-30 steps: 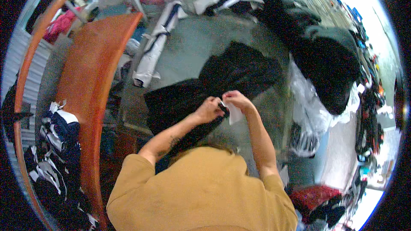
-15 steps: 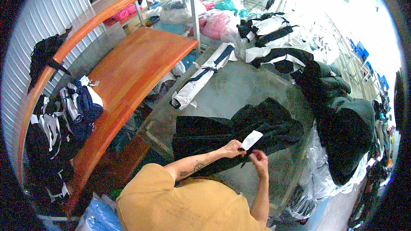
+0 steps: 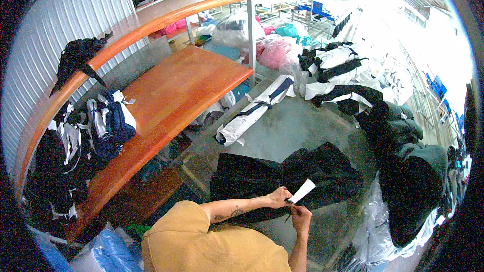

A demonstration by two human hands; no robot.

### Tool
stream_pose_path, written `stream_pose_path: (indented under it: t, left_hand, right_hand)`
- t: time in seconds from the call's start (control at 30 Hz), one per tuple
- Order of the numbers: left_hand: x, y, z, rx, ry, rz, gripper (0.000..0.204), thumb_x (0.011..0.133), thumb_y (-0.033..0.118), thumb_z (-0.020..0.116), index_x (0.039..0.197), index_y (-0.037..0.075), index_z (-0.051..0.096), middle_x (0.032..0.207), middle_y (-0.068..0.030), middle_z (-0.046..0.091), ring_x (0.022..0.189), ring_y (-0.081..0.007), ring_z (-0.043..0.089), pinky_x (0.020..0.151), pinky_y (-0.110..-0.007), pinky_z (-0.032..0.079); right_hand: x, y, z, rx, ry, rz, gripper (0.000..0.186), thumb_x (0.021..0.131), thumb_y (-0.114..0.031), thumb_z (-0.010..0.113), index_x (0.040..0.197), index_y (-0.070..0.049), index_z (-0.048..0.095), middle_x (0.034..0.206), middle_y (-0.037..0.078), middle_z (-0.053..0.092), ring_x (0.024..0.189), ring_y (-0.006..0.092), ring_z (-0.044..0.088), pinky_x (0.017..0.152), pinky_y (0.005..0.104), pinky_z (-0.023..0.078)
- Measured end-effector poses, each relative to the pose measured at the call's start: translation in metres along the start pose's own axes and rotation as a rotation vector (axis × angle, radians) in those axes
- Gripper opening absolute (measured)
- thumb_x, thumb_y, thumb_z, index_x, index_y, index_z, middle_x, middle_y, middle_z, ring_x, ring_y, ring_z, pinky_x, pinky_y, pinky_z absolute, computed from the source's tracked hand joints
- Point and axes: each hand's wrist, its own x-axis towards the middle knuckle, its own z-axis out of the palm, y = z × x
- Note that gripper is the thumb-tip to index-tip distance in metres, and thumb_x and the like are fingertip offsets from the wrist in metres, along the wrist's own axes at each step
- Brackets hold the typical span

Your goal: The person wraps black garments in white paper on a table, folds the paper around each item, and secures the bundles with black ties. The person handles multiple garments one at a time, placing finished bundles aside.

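My left hand (image 3: 279, 198) is closed, pinching a white slip (image 3: 304, 190) that sticks out to the upper right, with a bit of dark material at its lower end. Just below and to the right, my right hand (image 3: 301, 216) is closed with its fingertips close to that same end. A thin dark strip hangs beside its fingers; whether the fingers grip it is hard to make out. Under and beyond both hands, a black cloth piece (image 3: 322, 170) lies spread and creased on the grey table (image 3: 282, 133).
A white roll tied with dark cloth (image 3: 257, 111) lies at the table's far left. Dark fabric bundles (image 3: 408, 186) and clear plastic (image 3: 370, 226) line the right side. An orange-brown shelf (image 3: 176, 85) stands at left, holding dark garment bundles (image 3: 108, 121).
My right hand has moved in closer to my left, its fingers now closed near the slip's lower end. The slip stands more steeply. The whole view has shifted slightly.
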Motion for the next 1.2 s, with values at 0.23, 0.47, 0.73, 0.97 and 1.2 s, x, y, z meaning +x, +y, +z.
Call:
stream_pose_path:
  t: [0.23, 0.47, 0.73, 0.97, 1.2]
  left_hand:
    - [-0.004, 0.004, -0.008, -0.088, 0.073, 0.098, 0.017, 0.083, 0.021, 0.075, 0.093, 0.007, 0.075, 0.09, -0.0109, 0.073, 0.092, -0.029, 0.068, 0.097, -0.047, 0.044]
    - [-0.006, -0.001, -0.013, 0.213, 0.106, 0.506, 0.009, 0.077, 0.004, 0.065, 0.081, 0.012, 0.068, 0.085, -0.0051, 0.062, 0.084, -0.0233, 0.065, 0.101, -0.046, 0.04]
    - [0.016, -0.005, -0.011, 0.721, -0.165, 0.732, 0.004, 0.084, 0.017, 0.061, 0.084, 0.015, 0.064, 0.089, -0.0065, 0.061, 0.077, -0.0222, 0.062, 0.085, -0.041, 0.046]
    - [0.027, -0.006, -0.008, 0.978, -0.042, 0.912, 0.014, 0.085, 0.021, 0.061, 0.076, 0.013, 0.069, 0.084, -0.0051, 0.062, 0.072, -0.0194, 0.063, 0.078, -0.036, 0.047]
    - [0.022, 0.008, -0.024, 0.682, -0.253, 0.666, 0.008, 0.08, 0.022, 0.066, 0.075, 0.016, 0.068, 0.075, 0.0005, 0.064, 0.08, -0.0194, 0.065, 0.082, -0.041, 0.042]
  right_hand:
    - [-0.011, 0.014, 0.009, 0.176, 0.143, 0.091, 0.014, 0.092, -0.011, 0.073, 0.094, 0.003, 0.072, 0.072, 0.006, 0.067, 0.063, 0.0135, 0.059, 0.06, 0.0288, 0.047]
    - [0.003, 0.012, 0.004, 0.174, 0.146, 0.182, 0.019, 0.095, -0.012, 0.071, 0.088, 0.005, 0.069, 0.071, 0.003, 0.067, 0.064, 0.009, 0.058, 0.06, 0.0269, 0.047]
    - [0.033, 0.016, 0.003, 0.462, 0.034, 0.257, 0.019, 0.086, -0.013, 0.072, 0.077, 0.001, 0.065, 0.07, -0.004, 0.061, 0.068, 0.004, 0.052, 0.058, 0.0266, 0.043]
    - [0.052, 0.023, 0.005, 0.538, 0.164, 0.334, 0.024, 0.082, -0.011, 0.081, 0.07, 0.001, 0.063, 0.064, -0.006, 0.057, 0.063, 0.0046, 0.048, 0.053, 0.0294, 0.04]
    - [-0.02, 0.036, 0.029, 0.497, 0.6, 0.341, 0.01, 0.089, -0.005, 0.066, 0.094, 0.004, 0.069, 0.085, 0.005, 0.069, 0.071, 0.0143, 0.061, 0.068, 0.0308, 0.05]
